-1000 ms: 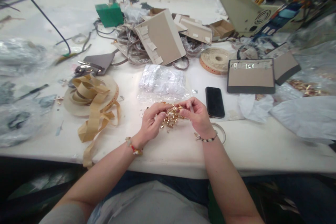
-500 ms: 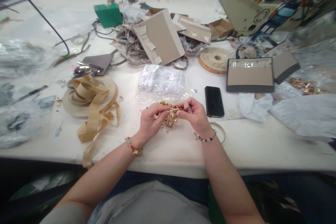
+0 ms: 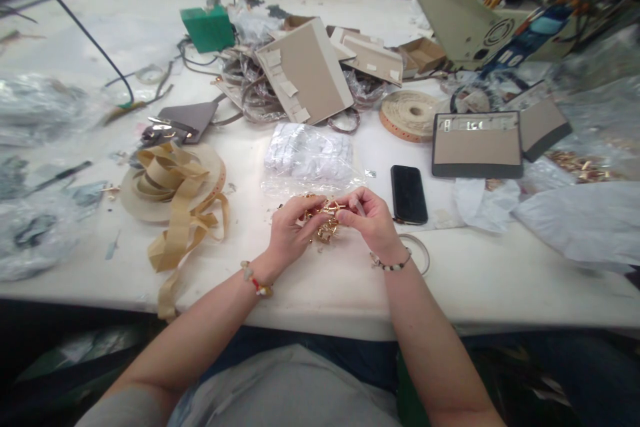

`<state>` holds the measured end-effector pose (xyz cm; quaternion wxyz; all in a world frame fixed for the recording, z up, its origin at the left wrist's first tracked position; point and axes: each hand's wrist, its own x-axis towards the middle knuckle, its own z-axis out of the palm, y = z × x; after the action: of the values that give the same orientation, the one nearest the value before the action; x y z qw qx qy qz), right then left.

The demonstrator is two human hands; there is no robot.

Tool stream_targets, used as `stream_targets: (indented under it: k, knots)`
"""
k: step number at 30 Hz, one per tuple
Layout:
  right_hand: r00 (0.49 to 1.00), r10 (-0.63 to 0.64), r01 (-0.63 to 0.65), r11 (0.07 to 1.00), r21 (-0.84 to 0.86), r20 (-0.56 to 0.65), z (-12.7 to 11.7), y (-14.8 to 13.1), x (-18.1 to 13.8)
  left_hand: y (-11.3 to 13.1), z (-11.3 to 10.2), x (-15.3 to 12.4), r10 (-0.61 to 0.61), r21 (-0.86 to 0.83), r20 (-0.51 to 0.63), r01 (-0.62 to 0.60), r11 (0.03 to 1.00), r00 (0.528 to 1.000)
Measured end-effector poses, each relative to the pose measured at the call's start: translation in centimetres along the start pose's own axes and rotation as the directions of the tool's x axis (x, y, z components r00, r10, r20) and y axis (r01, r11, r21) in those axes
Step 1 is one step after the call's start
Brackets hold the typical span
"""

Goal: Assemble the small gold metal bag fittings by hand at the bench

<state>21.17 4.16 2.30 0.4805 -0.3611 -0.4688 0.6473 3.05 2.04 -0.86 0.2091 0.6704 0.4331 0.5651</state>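
Observation:
Both of my hands meet over a small heap of gold-coloured metal fittings (image 3: pixel 327 232) on the white table. The fingers of my left hand (image 3: pixel 293 223) are closed in a pinch at the left of the heap, on a small gold metal piece. Opposite it, my right hand (image 3: pixel 370 217) pinches a gold metal piece between thumb and forefinger; a pale narrow object also shows among its fingers. The exact shape of the pieces is too small to make out. Just behind the hands lies a clear plastic bag (image 3: pixel 307 153) with white contents.
A black phone (image 3: pixel 409 194) and a ring-shaped band (image 3: pixel 423 250) lie by my right hand. To the left is a roll of tan tape (image 3: pixel 175 180). Beige panels (image 3: pixel 305 73), a strap roll (image 3: pixel 410 115) and a flat grey-beige piece (image 3: pixel 476 145) lie farther back.
The hands stay over the heap with only slight finger movement. The gold piece that stretched between the fingertips now shows less clearly.

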Motion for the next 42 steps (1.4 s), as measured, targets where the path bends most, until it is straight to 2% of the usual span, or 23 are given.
stream_targets:
  k: [5, 10, 12, 16, 25, 28, 32, 34, 39, 42]
  knots:
    - [0.999, 0.004, -0.004, 1.0, -0.011, -0.037, -0.02, 0.09, 0.04, 0.18, -0.1, 0.13, -0.015, 0.012, -0.014, 0.015, 1.0, 1.0]
    - [0.999, 0.009, -0.01, 1.0, -0.023, -0.048, -0.03, -0.03, 0.12, 0.56, -0.43, 0.49, 0.12, 0.01, 0.031, -0.12, 0.993, 0.992]
    - [0.999, 0.011, -0.012, 0.999, -0.036, -0.044, -0.08, -0.02, 0.13, 0.61, -0.45, 0.6, 0.128, 0.014, 0.047, -0.129, 0.992, 0.991]
    - [0.999, 0.031, -0.032, 0.998, -0.047, -0.027, -0.16, 0.06, 0.1, 0.47, -0.38, 0.65, 0.088, 0.013, 0.067, -0.089, 0.996, 0.994]
    - [0.999, 0.027, -0.028, 0.997, -0.073, -0.023, -0.26, -0.03, 0.03, 0.68, -0.51, 0.9, -0.007, -0.101, 0.175, 0.025, 0.995, 0.985]
    - [0.999, 0.027, -0.028, 0.998, -0.061, -0.017, -0.28, -0.12, 0.01, 0.55, -0.37, 0.75, -0.035, -0.09, 0.139, 0.048, 0.995, 0.99]
    - [1.0, 0.009, -0.009, 1.0, -0.013, -0.026, -0.21, -0.26, -0.06, 0.6, -0.4, 0.49, -0.09, -0.026, -0.024, 0.089, 0.996, 0.996]
    - [1.0, 0.004, -0.004, 1.0, 0.012, -0.03, -0.15, -0.33, -0.1, 0.8, -0.5, 0.47, -0.082, 0.003, -0.067, 0.082, 0.997, 0.994]
    - [1.0, 0.001, 0.0, 1.0, 0.03, -0.016, -0.18, -0.42, -0.12, 0.85, -0.4, 0.33, -0.118, -0.051, -0.041, 0.116, 0.992, 0.992]
    - [1.0, 0.005, -0.005, 0.999, 0.046, -0.004, -0.35, -0.38, -0.07, 0.53, -0.19, 0.14, -0.185, -0.152, 0.034, 0.188, 0.97, 0.982]
